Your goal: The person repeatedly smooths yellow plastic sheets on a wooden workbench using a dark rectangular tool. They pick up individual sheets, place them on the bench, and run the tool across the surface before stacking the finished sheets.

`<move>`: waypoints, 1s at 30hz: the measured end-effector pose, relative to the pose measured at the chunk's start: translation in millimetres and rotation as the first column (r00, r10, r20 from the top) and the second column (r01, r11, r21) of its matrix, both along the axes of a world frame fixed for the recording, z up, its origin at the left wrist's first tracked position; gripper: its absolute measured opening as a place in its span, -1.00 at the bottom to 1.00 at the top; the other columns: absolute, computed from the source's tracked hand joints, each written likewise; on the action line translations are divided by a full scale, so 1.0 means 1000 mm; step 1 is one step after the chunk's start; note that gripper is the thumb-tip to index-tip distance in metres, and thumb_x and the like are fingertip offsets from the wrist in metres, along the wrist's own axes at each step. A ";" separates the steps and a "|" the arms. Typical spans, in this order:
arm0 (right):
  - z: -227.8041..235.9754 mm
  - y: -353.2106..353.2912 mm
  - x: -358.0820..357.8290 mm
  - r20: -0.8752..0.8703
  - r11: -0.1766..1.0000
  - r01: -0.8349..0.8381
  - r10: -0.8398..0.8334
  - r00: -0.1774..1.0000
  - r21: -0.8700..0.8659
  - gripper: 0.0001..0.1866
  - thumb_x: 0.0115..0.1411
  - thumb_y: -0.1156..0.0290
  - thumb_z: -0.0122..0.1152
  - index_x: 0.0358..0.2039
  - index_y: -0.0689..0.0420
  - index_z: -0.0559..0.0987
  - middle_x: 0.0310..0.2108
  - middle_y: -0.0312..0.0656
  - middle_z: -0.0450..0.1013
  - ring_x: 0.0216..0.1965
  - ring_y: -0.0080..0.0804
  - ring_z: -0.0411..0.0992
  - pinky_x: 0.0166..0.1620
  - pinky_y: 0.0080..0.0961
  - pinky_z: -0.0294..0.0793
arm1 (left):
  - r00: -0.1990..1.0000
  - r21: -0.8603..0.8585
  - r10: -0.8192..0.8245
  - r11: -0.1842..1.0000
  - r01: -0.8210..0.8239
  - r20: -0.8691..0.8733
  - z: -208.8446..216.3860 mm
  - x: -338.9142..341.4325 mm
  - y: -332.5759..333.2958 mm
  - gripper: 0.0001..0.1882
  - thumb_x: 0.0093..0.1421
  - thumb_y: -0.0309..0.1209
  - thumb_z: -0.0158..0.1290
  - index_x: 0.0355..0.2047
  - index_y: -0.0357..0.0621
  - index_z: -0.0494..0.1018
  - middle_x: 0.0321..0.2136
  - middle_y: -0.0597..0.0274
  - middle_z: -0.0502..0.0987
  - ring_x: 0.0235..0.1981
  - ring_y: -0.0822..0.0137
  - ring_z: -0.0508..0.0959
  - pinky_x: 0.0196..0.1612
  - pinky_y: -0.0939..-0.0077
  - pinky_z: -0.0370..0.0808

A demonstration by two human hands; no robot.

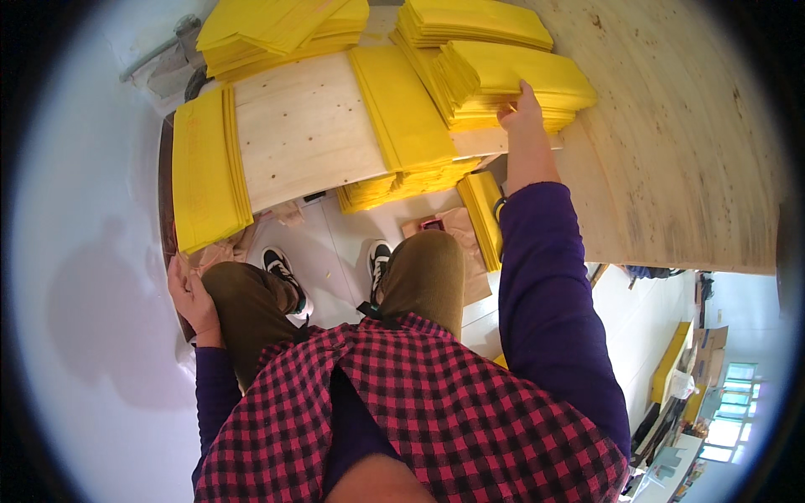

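My right hand (523, 126) reaches to the far right and grips the near edge of a stack of flat, folded yellow sheets (537, 71), one finger on top and the others curled at the edge. Whether they are paper or cloth, I cannot tell. At the left, my left hand (193, 298) is beside my knee, just below the near end of another yellow stack (201, 168). Its fingers are loosely bent and apart, close to crumpled brown paper (225, 251). Between these lies a narrower yellow pile (401, 109) on the wooden board (306, 126).
More yellow sheets are piled at the far left (281, 33) and far right (478, 21). Below the board are a yellow bundle (402, 186) and an upright one (480, 214). A large plywood panel (688, 142) stands to the right; a white wall (92, 277) borders the left.
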State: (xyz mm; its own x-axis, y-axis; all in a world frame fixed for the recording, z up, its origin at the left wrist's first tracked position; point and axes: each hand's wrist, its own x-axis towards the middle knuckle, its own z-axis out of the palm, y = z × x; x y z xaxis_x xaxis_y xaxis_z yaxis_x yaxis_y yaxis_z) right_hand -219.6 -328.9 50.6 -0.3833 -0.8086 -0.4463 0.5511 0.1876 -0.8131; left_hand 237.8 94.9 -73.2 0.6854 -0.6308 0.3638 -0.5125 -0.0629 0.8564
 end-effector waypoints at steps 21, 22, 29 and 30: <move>0.003 -0.007 0.007 0.057 0.999 -0.041 0.042 0.997 -0.026 -0.50 0.01 0.09 0.21 -0.05 -0.06 0.31 -0.10 -0.22 0.24 -0.21 -0.24 0.23 -0.24 -0.25 0.33 | 1.000 0.007 0.010 1.000 -0.010 0.011 -0.001 0.005 0.003 -0.60 0.16 -0.56 -0.17 0.04 -0.37 0.19 0.02 -0.02 0.29 0.04 0.19 0.32 0.06 0.40 0.26; 0.004 -0.007 0.007 0.056 0.999 -0.036 0.037 0.998 -0.014 -0.50 0.02 0.09 0.20 -0.05 -0.05 0.31 -0.08 -0.22 0.23 -0.20 -0.24 0.23 -0.23 -0.25 0.33 | 1.000 0.006 0.012 1.000 -0.012 0.018 -0.002 0.005 0.003 -0.59 0.16 -0.57 -0.17 0.04 -0.37 0.19 0.01 -0.02 0.29 0.03 0.18 0.33 0.06 0.40 0.26; 0.004 -0.007 0.014 0.148 0.999 -0.038 0.043 0.988 -0.033 -0.50 0.03 0.08 0.17 -0.04 -0.03 0.30 -0.06 -0.19 0.24 -0.12 -0.20 0.26 -0.18 -0.17 0.34 | 1.000 0.000 0.006 1.000 -0.006 0.016 0.000 0.005 0.002 -0.60 0.16 -0.56 -0.17 0.04 -0.37 0.19 0.01 -0.02 0.29 0.02 0.18 0.34 0.06 0.41 0.27; 0.004 -0.007 0.015 0.146 0.999 -0.036 0.041 0.988 -0.035 -0.49 0.03 0.08 0.17 -0.03 -0.03 0.30 -0.05 -0.18 0.24 -0.11 -0.18 0.27 -0.17 -0.16 0.34 | 1.000 -0.003 0.004 1.000 -0.004 0.007 0.000 0.004 0.002 -0.60 0.16 -0.56 -0.16 0.04 -0.36 0.19 0.01 -0.02 0.29 0.02 0.19 0.34 0.05 0.41 0.27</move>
